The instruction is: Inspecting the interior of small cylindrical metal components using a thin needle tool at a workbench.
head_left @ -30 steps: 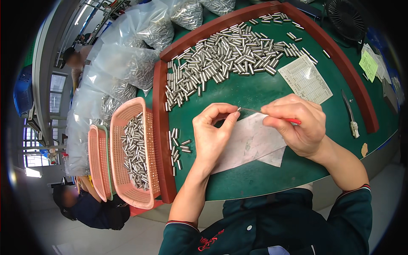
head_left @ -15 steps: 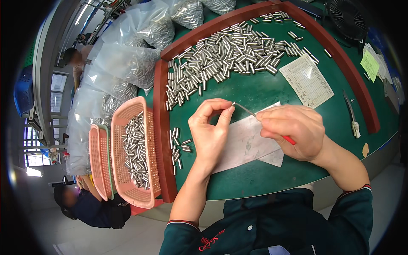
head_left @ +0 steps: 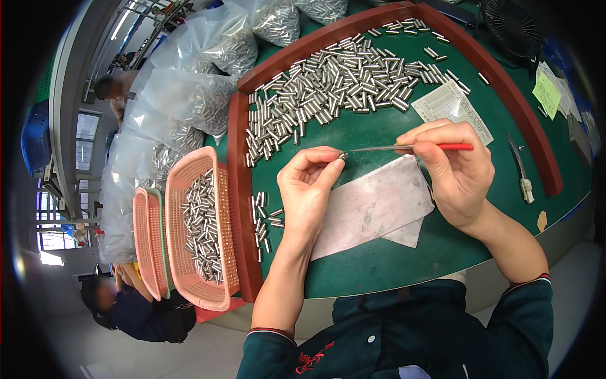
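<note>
A small metal cylinder (head_left: 343, 155) is pinched between the thumb and forefinger of my left hand (head_left: 306, 183), its end sticking out past the fingertips. My right hand (head_left: 459, 167) is closed around a slim tool with a red handle (head_left: 459, 147) and a thin grey metal shaft (head_left: 379, 148), perhaps a needle file. The shaft lies nearly level, and its tip is at or very near the cylinder's end; contact is too small to make out. Below my hands, a smudged whitish cloth or paper (head_left: 372, 211) rests on the green table (head_left: 353, 278).
A large pile of metal cylinders (head_left: 328, 82) lies inside a dark red wooden border (head_left: 237, 139). A printed sheet (head_left: 454, 110), tweezers (head_left: 521, 167) and a fan (head_left: 511, 25) are right. Pink baskets (head_left: 228, 252) and clear bags (head_left: 208, 101) stand left. Other people are beyond.
My right hand has turned and risen, swinging the tool from a downward slant to nearly level with its red handle pointing right. My left hand stays almost in place with the cylinder.
</note>
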Motion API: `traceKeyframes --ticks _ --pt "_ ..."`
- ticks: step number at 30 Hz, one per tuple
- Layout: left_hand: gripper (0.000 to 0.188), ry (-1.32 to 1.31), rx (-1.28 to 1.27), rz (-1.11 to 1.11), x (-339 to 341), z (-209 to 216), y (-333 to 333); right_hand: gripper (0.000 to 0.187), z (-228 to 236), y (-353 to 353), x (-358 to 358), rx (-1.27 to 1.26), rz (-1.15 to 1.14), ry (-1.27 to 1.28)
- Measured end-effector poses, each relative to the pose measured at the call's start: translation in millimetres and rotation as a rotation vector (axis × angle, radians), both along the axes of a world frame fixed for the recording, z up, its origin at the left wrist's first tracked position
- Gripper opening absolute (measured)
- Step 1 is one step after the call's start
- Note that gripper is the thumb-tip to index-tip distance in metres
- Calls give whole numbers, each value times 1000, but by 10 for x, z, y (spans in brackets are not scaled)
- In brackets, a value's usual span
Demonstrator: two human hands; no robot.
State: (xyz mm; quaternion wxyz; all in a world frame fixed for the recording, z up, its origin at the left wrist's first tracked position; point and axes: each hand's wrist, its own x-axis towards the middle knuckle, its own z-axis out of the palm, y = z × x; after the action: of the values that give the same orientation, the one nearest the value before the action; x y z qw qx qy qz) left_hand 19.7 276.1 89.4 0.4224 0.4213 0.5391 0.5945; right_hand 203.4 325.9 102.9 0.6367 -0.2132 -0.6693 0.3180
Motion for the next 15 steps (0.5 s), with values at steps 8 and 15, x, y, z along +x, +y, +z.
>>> traceKeyframes --ticks 8,15 --pt "10 -5 -27 -10 7 3 -10 7 -5 -22 -28 -81 32 18" --pt "9 9 -89 -26 21 35 -18 7 -26 10 -31 -131 48 71"
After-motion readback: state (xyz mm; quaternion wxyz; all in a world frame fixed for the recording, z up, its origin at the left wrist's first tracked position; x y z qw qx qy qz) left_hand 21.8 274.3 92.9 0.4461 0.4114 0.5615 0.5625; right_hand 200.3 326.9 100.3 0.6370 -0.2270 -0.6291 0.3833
